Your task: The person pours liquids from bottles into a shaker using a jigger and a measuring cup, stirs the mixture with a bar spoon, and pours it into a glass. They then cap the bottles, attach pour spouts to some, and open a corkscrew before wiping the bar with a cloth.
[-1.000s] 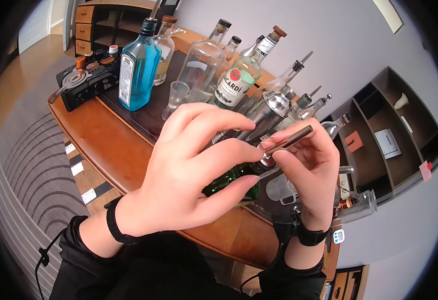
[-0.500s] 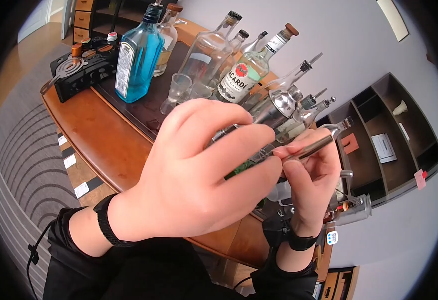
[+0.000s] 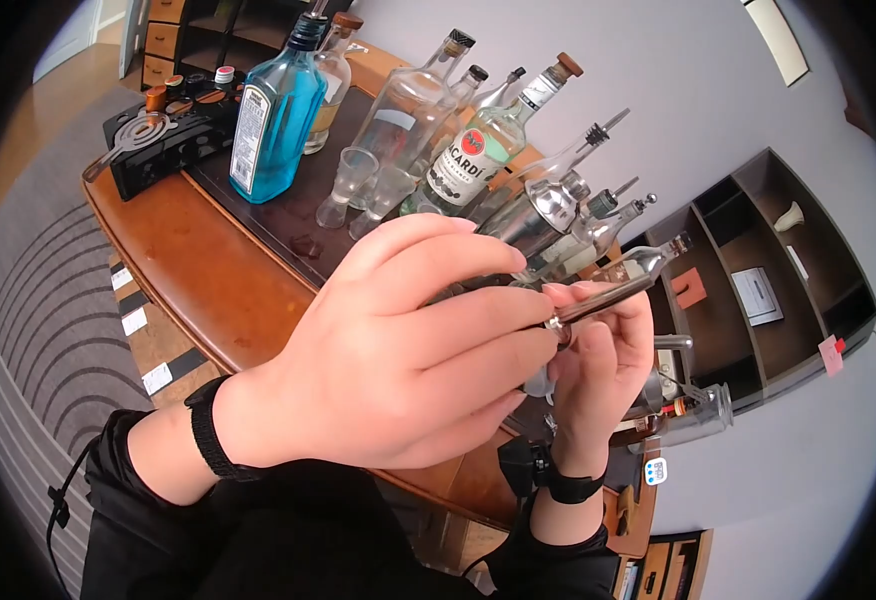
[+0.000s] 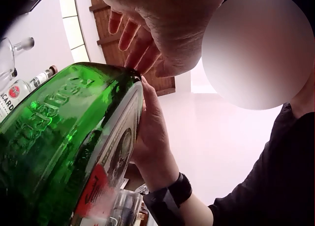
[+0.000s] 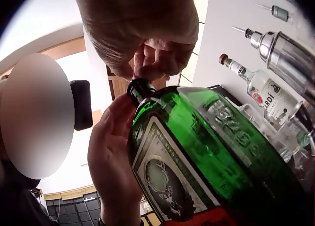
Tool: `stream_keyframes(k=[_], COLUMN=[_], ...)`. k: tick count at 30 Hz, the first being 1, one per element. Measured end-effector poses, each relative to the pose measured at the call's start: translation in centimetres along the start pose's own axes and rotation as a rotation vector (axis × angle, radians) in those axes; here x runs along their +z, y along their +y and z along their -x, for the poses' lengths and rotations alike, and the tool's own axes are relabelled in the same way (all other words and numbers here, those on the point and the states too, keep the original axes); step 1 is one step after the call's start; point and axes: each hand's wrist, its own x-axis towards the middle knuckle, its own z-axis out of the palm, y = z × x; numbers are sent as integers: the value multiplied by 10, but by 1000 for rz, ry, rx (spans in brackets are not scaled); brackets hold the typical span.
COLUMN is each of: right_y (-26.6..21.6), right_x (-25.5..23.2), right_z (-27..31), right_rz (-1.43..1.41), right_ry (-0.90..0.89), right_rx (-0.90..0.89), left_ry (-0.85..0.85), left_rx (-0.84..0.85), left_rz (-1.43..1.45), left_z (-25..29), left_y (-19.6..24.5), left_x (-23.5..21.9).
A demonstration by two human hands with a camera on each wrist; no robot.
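In the head view my left hand (image 3: 408, 345) reaches across from the left, its fingertips at the base of a slim metal pour spout (image 3: 608, 300). My right hand (image 3: 603, 360) pinches that spout between thumb and fingers. The big green glass bottle (image 5: 197, 142), with a stag label, is hidden behind my left hand there. In the right wrist view the fingers of my left hand (image 5: 115, 157) curl at the bottle's dark neck, and my right hand (image 5: 147, 29) is over its mouth. The left wrist view shows the bottle (image 4: 54, 132) tilted and close up.
Beyond my hands a tray carries a blue bottle (image 3: 273, 130), a Bacardi bottle (image 3: 468, 165), small glasses (image 3: 348, 185) and a metal shaker (image 3: 533, 220). A strainer (image 3: 143, 130) lies on a black box at the left. The brown table edge (image 3: 208, 290) curves nearer me.
My left hand has closed in over the bottle neck, hiding the green glass seen a second ago. The spout in my right hand has shifted right and now slants at a lower angle.
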Motion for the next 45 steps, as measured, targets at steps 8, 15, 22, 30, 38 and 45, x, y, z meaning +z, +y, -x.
stream_keyframes(k=[8, 15, 22, 30, 38, 45], right_y=[1, 13, 10, 20, 24, 16], right_x=[-11, -13, -5, -4, 1, -15], right_z=[10, 16, 12, 7, 9, 1], right_rz=[290, 488, 511, 507, 421, 353], right_ry=[-100, -74, -82, -81, 12, -23], right_rx=[-281, -398, -465, -514, -481, -327], left_ry=[-62, -53, -17, -44, -114, -90], left_rx=[-1, -6, 44, 11, -93, -178], left_rz=[38, 52, 55, 163, 299, 295], left_z=[-5, -6, -3, -5, -9, -9], left_y=[-4, -6, -8, -12, -18, -19], left_x=[-2, 5, 11, 13, 2, -7])
